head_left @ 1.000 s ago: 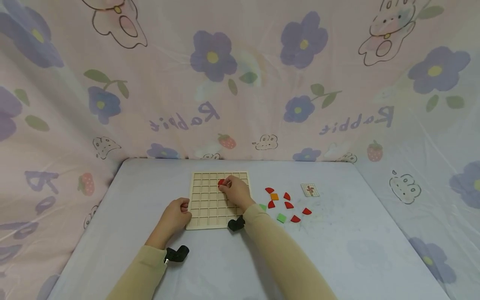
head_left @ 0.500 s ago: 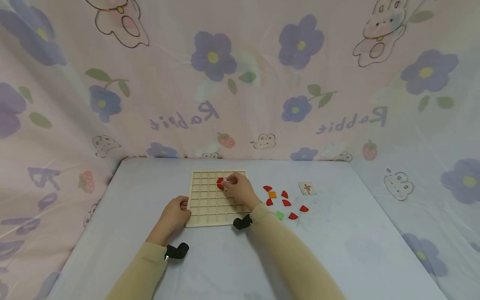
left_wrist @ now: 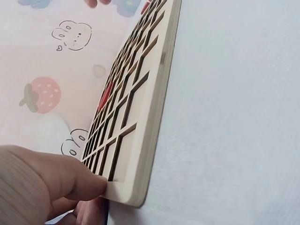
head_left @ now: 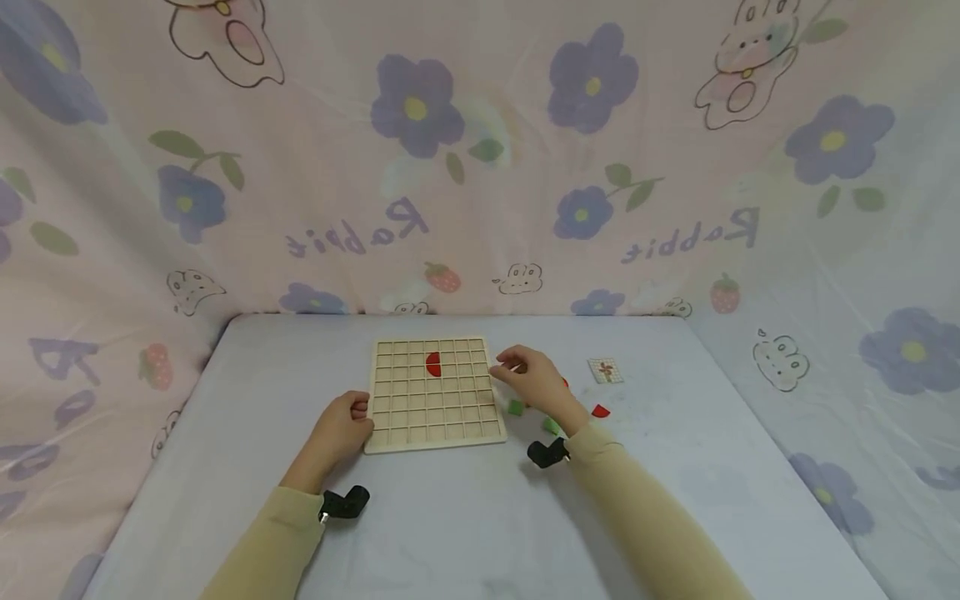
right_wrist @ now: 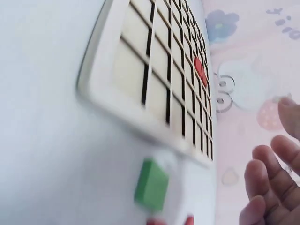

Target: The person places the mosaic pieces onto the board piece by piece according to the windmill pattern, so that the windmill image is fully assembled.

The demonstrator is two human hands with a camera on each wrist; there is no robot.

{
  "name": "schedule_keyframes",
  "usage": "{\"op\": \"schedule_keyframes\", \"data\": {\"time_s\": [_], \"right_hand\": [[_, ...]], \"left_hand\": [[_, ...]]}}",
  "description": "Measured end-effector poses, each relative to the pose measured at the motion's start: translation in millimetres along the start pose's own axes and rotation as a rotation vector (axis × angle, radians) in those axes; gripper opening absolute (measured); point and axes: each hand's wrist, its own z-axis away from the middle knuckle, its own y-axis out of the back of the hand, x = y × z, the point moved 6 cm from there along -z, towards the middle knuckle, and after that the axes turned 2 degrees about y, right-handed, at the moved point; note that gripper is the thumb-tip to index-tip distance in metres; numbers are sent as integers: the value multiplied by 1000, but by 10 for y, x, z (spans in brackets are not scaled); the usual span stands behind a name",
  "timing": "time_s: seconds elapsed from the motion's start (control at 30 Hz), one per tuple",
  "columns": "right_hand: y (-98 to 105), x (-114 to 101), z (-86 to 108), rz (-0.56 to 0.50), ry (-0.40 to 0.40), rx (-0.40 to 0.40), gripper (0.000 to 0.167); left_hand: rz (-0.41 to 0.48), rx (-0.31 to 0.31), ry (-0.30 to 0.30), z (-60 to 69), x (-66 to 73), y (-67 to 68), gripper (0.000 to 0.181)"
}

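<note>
- Board: pale wood, gridded
- Wedges: red
- Blocks: green
- Card: whitish, finely gridded, reddish-brown motif
- Curtain: pale pink, purple flowers, pinkish-red strawberries
- Sleeves: beige
- Tabletop: bluish white

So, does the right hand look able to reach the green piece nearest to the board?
Probably yes: the right hand looks empty and hovers close by, and nothing seems to cover the green piece.
</note>
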Motion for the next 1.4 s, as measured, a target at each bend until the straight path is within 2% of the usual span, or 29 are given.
{"op": "schedule_keyframes", "data": {"time_s": [0.17, 0.27, 0.43, 0.57, 0.67, 0.83, 1.07, 1.4], "right_hand": [[297, 168, 101, 31, -22, 32, 47], [443, 270, 164, 54, -42, 47, 48], [580, 439, 287, 88, -92, 38, 51], [625, 534, 353, 122, -89, 42, 48], [594, 602, 371, 127, -84, 31, 45], [424, 691, 346, 126, -113, -13, 40], [224, 722, 287, 145, -112, -36, 29], [127, 760, 264, 167, -100, -32, 28]], "left_hand": [[7, 7, -26, -33, 62, 13, 48], [11, 9, -20, -42, 58, 19, 48], [8, 8, -7, -37, 23, 22, 47], [13, 8, -8, -33, 21, 19, 47], [13, 7, -4, -26, 21, 16, 48], [9, 12, -6, -20, 7, 16, 48], [10, 8, -6, -15, -8, 10, 47], [15, 6, 12, -4, -48, -3, 47]]}}
